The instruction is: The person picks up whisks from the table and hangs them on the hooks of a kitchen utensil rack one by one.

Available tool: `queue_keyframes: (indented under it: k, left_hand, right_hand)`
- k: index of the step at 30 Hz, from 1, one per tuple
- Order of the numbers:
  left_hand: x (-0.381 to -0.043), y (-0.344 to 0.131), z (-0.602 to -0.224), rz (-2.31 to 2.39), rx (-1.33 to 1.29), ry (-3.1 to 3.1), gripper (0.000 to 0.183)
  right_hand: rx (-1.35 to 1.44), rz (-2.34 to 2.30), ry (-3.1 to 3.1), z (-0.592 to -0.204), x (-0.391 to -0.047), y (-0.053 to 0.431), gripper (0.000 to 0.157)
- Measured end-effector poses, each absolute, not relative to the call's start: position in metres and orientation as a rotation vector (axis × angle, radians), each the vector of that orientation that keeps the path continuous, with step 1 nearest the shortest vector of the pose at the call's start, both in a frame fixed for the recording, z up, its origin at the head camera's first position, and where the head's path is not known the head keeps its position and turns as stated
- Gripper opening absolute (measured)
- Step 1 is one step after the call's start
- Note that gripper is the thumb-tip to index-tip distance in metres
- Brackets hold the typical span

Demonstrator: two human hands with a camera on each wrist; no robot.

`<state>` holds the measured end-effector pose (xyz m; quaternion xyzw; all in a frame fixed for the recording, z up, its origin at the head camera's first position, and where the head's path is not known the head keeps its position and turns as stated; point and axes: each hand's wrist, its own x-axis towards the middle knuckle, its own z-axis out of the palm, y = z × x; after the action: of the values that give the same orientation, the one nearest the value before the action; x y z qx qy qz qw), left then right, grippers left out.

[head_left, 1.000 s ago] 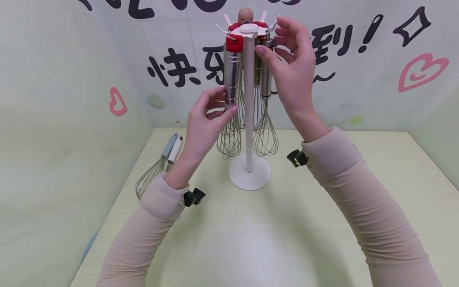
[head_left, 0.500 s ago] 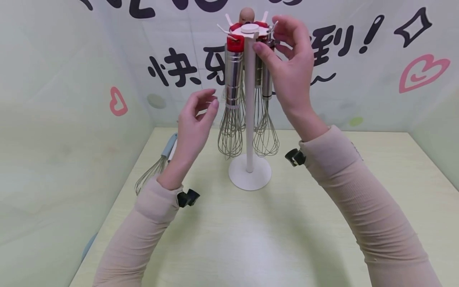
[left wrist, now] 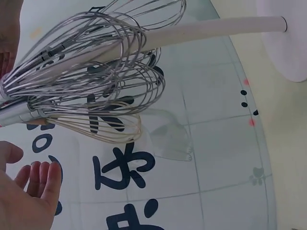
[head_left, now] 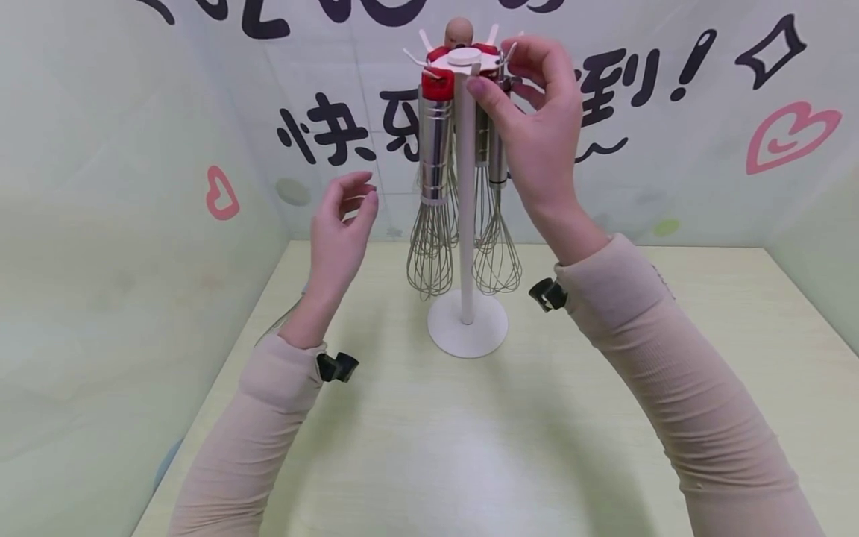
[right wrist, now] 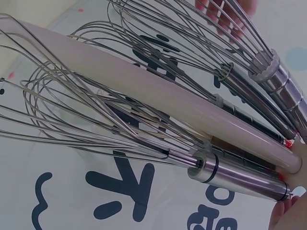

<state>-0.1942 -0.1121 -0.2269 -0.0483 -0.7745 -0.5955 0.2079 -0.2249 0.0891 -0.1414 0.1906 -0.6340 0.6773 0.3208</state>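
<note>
A white whisk stand (head_left: 467,198) rises from a round base, with several whisks hanging from the hooks at its top. The nearest left whisk (head_left: 435,149) has a silver handle and a red hanging end. At the right, a silver-handled whisk (head_left: 497,253) hangs just below my right hand (head_left: 546,130). That hand is curled at the stand's top, thumb in front and fingers behind the right-hand hook, where it grips the stand. My left hand (head_left: 342,231) is in the air left of the whisks, touching nothing, fingers loosely bent. In the left wrist view, wire whisk heads (left wrist: 115,72) hang beside it.
A wooden knob (head_left: 459,31) shows behind the stand's top. Another whisk (head_left: 278,321) lies on the table (head_left: 429,447) at the left, mostly hidden by my left forearm. A printed cloth (head_left: 335,201) closes off the back and sides.
My left hand has let go of the red-ended whisk's handle and moved left, away from the stand. My right hand has shifted slightly left at the stand's top. The red-ended whisk stays hanging.
</note>
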Motion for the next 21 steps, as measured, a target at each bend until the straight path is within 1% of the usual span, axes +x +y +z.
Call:
queue_keyframes:
  k: [9,21]
  left_hand:
    - [-0.206,-0.135,-0.239,-1.633,0.047,-2.216,0.034]
    - [-0.219,-0.174,-0.272,-1.523,0.274,-2.386,0.039]
  right_hand:
    - [0.482,1.729,-1.692,-0.140,-0.223,0.088,0.038]
    - [0.441,1.781,-1.690,-0.136,-0.222,0.088,0.039]
